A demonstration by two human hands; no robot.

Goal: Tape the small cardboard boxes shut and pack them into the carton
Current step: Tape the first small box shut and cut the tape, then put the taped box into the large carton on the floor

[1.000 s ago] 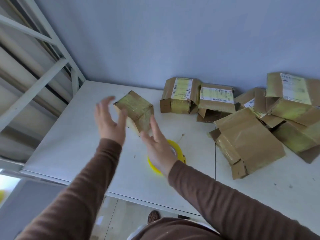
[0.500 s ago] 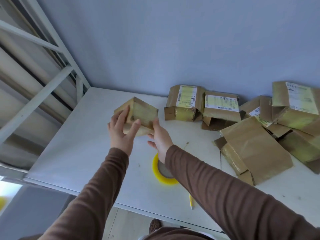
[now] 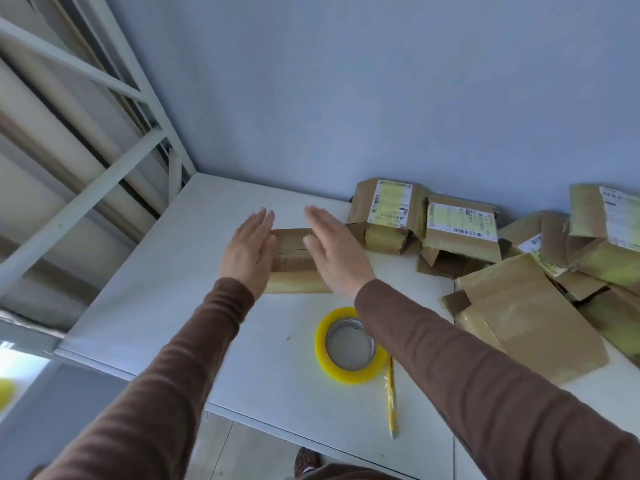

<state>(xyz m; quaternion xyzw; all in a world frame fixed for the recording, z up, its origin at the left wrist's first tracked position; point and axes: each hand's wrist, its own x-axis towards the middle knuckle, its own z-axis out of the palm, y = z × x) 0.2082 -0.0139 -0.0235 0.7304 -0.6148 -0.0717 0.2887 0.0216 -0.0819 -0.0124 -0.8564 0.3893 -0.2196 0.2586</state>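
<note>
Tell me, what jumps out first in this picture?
Two flat hands, left hand and right hand, flank a small cardboard box on the white table. Nearer the person lies a yellow tape roll. A heap of taped boxes crowds the right side.

Box (image 3: 294, 261) betw. hands: brown cardboard, glossy yellowish tape on near side. Sleeves (image 3: 467, 368): dark brown. Tape roll (image 3: 349, 348): bright yellow, grey-white core. Pen (image 3: 391, 403): yellow. Table (image 3: 166, 282): white w/ small dark specks. Wall (image 3: 346, 98): pale blue-grey. Box pile (image 3: 519, 299): brown, yellow-green tape; labels (image 3: 391, 202) white & pale yellow w/ black barcodes. Frame (image 3: 86, 188): white.
</note>
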